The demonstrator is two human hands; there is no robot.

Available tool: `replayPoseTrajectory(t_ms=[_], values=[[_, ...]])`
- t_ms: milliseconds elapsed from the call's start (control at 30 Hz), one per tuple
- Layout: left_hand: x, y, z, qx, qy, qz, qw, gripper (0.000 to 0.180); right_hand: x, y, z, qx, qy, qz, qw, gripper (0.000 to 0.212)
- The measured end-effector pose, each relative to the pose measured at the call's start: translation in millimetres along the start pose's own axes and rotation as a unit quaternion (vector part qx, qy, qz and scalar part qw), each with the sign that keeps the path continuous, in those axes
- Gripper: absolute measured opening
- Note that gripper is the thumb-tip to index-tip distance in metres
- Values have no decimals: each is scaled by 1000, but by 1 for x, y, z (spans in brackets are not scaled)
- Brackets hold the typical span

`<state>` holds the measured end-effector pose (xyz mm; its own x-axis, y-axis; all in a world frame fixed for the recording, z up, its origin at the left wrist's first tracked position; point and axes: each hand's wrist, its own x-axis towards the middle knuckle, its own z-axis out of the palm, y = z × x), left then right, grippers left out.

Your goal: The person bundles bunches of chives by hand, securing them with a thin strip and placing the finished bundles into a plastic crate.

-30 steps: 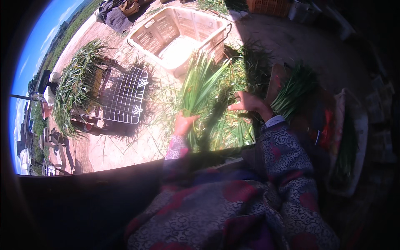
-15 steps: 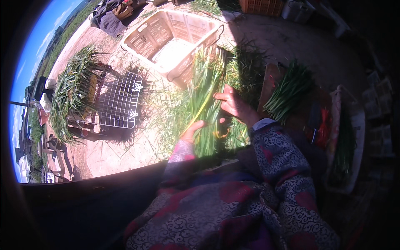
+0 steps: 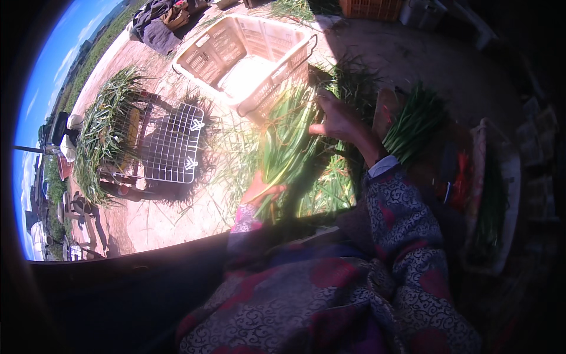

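Note:
A loose bunch of long green leaves with some yellowed blades, like chives point(image 3: 289, 135), leans in front of me. My left hand point(image 3: 259, 187) is closed round its lower part, the thumb lying across the leaves. On the bunch's right side is my right hand point(image 3: 342, 118), with thumb and fingers spread apart; whether its fingertips touch the leaves I cannot tell. Loose trimmed leaves point(image 3: 330, 189) lie below the right hand. Right of that hand, a tidy dark green bundle point(image 3: 415, 121) rests by a wooden board point(image 3: 386, 106).
A pale plastic crate point(image 3: 268, 97) stands just beyond the bunch. At left is a wire-mesh rack point(image 3: 171, 141) beside a heap of leaves point(image 3: 106, 135). Red strips point(image 3: 460, 177) and a white crate point(image 3: 508, 200) holding greens are at right. An orange crate point(image 3: 370, 9) sits far back.
My right hand has come away from its pinch on the leaves and spread, moving slightly up and right. The left hand has shifted left with the bunch, whose lower end swung left.

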<state>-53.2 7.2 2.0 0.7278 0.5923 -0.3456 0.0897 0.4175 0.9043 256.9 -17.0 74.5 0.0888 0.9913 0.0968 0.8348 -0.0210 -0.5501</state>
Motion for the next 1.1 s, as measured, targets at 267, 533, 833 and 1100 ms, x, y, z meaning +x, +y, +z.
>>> replayPoseTrajectory(t_ms=[267,533,833,1100], values=[[-4,0,-20,83,34,-15,996,64,10,-19,-1,-59,-76,-3,995,51],[2,-19,-62,141,22,24,989,64,6,25,15,409,-119,57,903,22],[6,-13,-39,109,61,29,992,48,1,11,-10,524,-64,110,842,19],[4,-22,-38,45,68,14,997,44,-12,48,-62,687,199,35,698,18]])
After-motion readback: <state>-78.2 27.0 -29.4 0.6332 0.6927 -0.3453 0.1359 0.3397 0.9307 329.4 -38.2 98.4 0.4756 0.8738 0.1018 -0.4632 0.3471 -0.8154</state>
